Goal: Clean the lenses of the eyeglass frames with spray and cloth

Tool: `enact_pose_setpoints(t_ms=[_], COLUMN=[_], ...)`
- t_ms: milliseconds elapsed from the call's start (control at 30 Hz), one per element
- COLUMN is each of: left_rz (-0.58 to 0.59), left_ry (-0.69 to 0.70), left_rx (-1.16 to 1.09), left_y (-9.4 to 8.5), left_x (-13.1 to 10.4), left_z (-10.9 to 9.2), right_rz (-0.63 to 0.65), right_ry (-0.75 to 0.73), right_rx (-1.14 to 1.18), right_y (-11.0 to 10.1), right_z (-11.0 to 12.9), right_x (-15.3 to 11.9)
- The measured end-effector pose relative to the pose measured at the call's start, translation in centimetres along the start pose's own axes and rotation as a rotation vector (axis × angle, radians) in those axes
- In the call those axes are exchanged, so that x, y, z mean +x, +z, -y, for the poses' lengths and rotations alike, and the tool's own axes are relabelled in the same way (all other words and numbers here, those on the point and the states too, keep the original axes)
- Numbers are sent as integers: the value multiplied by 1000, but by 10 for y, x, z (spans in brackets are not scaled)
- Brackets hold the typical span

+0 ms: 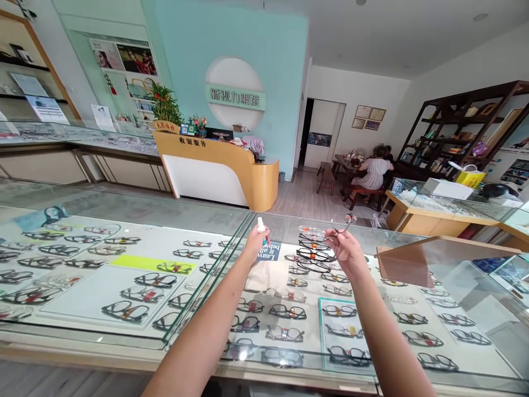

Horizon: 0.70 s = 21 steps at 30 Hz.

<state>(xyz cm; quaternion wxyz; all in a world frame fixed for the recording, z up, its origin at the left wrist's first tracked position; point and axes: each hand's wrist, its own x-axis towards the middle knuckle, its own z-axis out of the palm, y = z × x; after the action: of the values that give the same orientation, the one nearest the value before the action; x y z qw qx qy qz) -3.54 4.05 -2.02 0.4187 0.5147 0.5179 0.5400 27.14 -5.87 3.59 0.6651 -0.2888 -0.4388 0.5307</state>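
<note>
My left hand (253,246) is wrapped round a small white-topped spray bottle (260,225) and holds it upright above the glass counter. In my right hand (348,252), closed at the fingertips, is a pair of eyeglasses (350,219) raised over the counter's far edge; its thin frame is hard to make out. Just left of that hand, a row of eyeglasses (313,255) lies on the glass top. A pale beige cloth (266,275) is below my left hand, near a printed card (270,252).
The glass display counter (215,336) holds many eyeglasses under its top. A brown slatted tray (407,262) sits at the right. Farther off stand a cashier desk (206,165) and a seated person (374,172) at a dark table.
</note>
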Motion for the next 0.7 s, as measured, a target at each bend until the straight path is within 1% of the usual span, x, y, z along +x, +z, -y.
enact_pose_setpoints(t_ms=[100,167,233,300,333,400,567,633,700], left_rz=[203,363,509,584,597,599,487,462,451], left_ry=[-35,-92,-155,-190,-193,-169,6,45,54], left_rx=[-167,-358,-554,-637,-633,-557,-208,-101,-18], left_y=[7,11,13,16,18,22,39,44,47], left_x=[-13,-22,-28,-32,-34,-37,-44,-47,-48], left_z=[-19,-28,-33,-35,-35,-33,-22,-18,-16], right_rz=[31,18,17,42,61,106,203,228,237], right_ry=[25,57,98,155,185,237,321,339,346], right_rx=[-64,-49,-28,-25,-27,-36,-56,-48,-43], right_y=[25,38,46,49,50,50,52,54,55], right_z=[-11,-24,-38,-49,-53,-58,-59,-59,-59], right_x=[4,6,5,0,-4,-11,-22,-24,-24])
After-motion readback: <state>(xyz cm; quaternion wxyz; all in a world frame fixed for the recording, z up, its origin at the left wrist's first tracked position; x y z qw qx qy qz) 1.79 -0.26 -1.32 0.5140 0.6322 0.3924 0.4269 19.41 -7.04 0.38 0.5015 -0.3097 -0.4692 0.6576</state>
